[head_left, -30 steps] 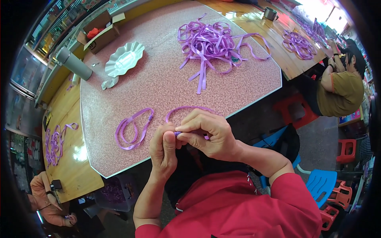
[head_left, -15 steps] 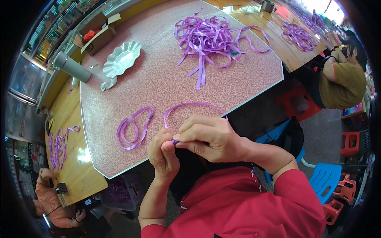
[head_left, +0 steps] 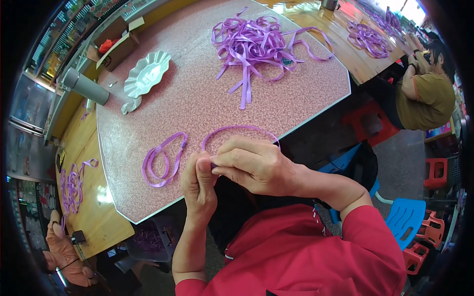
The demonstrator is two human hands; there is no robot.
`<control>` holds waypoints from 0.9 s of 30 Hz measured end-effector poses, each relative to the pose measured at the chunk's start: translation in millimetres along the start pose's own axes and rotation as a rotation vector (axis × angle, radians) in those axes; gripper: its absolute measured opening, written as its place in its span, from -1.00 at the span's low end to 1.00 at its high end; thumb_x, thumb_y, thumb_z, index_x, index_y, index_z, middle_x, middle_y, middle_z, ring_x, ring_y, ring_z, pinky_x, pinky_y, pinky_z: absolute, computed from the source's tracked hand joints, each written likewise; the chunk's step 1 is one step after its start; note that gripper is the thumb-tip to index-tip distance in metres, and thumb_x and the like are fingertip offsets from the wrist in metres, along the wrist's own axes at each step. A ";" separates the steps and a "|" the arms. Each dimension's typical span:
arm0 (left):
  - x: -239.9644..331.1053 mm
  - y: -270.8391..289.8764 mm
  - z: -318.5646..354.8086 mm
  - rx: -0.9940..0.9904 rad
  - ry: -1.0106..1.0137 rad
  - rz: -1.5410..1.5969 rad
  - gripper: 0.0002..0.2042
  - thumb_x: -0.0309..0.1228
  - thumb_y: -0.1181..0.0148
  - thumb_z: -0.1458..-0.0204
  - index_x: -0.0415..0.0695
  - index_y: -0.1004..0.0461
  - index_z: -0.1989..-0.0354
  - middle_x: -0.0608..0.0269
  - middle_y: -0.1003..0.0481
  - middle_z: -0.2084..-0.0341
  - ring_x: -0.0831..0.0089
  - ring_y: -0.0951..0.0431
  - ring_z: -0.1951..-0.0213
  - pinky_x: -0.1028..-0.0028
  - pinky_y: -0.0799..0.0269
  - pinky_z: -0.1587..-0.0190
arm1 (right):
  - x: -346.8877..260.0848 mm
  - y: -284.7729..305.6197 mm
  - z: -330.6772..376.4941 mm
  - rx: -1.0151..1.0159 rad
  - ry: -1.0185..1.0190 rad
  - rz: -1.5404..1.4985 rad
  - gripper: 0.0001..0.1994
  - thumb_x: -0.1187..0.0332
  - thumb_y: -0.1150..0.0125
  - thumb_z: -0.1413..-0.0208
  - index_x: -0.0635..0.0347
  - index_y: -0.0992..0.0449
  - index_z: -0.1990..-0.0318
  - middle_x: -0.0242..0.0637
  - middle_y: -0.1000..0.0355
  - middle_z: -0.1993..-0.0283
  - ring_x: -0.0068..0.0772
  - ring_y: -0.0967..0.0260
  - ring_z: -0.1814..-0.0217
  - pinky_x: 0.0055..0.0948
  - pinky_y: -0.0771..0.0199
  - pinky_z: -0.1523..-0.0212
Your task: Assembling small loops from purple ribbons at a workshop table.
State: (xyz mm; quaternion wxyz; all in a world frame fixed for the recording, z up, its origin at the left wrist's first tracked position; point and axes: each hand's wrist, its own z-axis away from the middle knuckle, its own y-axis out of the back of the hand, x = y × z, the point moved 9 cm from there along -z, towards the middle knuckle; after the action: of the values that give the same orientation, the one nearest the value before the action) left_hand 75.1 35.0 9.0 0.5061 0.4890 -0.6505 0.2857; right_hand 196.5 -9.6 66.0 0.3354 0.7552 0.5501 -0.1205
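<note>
Over the near edge of the pink speckled table [head_left: 296,103], my left hand [head_left: 198,183] and my right hand [head_left: 259,165] meet fingertip to fingertip. Both are closed in a pinch on a narrow purple ribbon strap [head_left: 237,127]. From the fingers the strap arcs out over the tabletop and comes back behind my right hand. The small spot between my fingertips is mostly hidden. Just left of my hands lies a looped purple strap [head_left: 183,144] with a darker band on it. A big tangled heap of purple straps [head_left: 254,42] sits at the far side.
At the far left are a scalloped pale dish [head_left: 147,74], a grey tumbler [head_left: 85,85] and a cardboard box [head_left: 118,54]. More straps lie on wooden tables either side. Co-workers sit left and right. A blue chair [head_left: 406,222] and red stools [head_left: 435,172] stand at right.
My hands have shifted slightly left and up, still pinching the strap, and the dark piece at my fingertips is now more covered. The whole view has moved a little.
</note>
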 end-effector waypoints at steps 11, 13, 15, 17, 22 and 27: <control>8.9 -0.7 2.0 0.064 -0.112 -0.075 -0.62 -0.09 0.18 -0.38 -0.11 -0.30 0.39 0.50 -0.21 0.55 0.73 -0.08 0.54 0.63 0.02 0.52 | -4.7 7.3 0.1 0.008 0.101 -0.029 -0.76 0.63 -0.35 0.08 0.33 -0.55 0.20 -0.14 -0.49 0.28 -0.21 -0.53 0.28 -0.36 -0.54 0.33; 9.0 -0.5 2.1 0.049 -0.100 -0.071 -0.61 -0.08 0.18 -0.38 -0.11 -0.32 0.37 0.50 -0.22 0.55 0.73 -0.10 0.54 0.63 0.01 0.51 | -6.3 10.4 -4.6 -0.019 0.120 -0.040 -0.75 0.65 -0.33 0.11 0.33 -0.54 0.20 -0.15 -0.48 0.28 -0.19 -0.53 0.28 -0.35 -0.55 0.33; 10.7 -1.3 2.1 0.034 -0.089 -0.066 -0.61 -0.07 0.18 -0.38 -0.12 -0.34 0.36 0.50 -0.22 0.55 0.73 -0.11 0.54 0.63 -0.01 0.51 | -8.5 11.8 -7.4 -0.046 0.140 -0.051 -0.73 0.67 -0.31 0.13 0.33 -0.54 0.21 -0.16 -0.48 0.28 -0.17 -0.52 0.28 -0.34 -0.55 0.32; 7.1 -4.3 2.2 -0.002 -0.004 -0.008 -0.61 -0.07 0.16 -0.37 -0.13 -0.38 0.32 0.51 -0.23 0.56 0.72 -0.13 0.53 0.64 -0.04 0.50 | -5.4 10.4 -8.8 -0.094 0.100 -0.105 -0.81 0.62 -0.23 0.11 0.29 -0.46 0.28 -0.15 -0.45 0.28 -0.10 -0.49 0.26 -0.26 -0.50 0.28; -8.2 -5.3 5.6 -0.032 0.093 0.214 -0.65 -0.16 0.10 -0.37 -0.23 -0.44 0.18 0.42 -0.36 0.52 0.69 -0.28 0.52 0.63 -0.17 0.48 | 1.6 13.3 -8.9 -0.124 0.084 -0.165 -0.75 0.66 -0.30 0.09 0.33 -0.52 0.20 -0.12 -0.50 0.24 -0.13 -0.54 0.25 -0.32 -0.55 0.31; -5.3 -6.2 3.5 -0.007 0.098 0.274 -0.67 -0.19 0.10 -0.37 -0.22 -0.42 0.24 0.42 -0.33 0.54 0.67 -0.26 0.52 0.61 -0.15 0.49 | 5.4 8.9 -6.9 -0.105 0.002 -0.187 -0.81 0.63 -0.32 0.04 0.32 -0.52 0.23 -0.13 -0.50 0.26 -0.14 -0.53 0.27 -0.32 -0.55 0.32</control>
State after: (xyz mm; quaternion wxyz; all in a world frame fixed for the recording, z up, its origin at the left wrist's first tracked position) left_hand 79.6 31.6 2.2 0.4953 0.3793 -0.6866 0.3733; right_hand 205.2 -2.6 71.5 0.3612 0.6822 0.6240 -0.1218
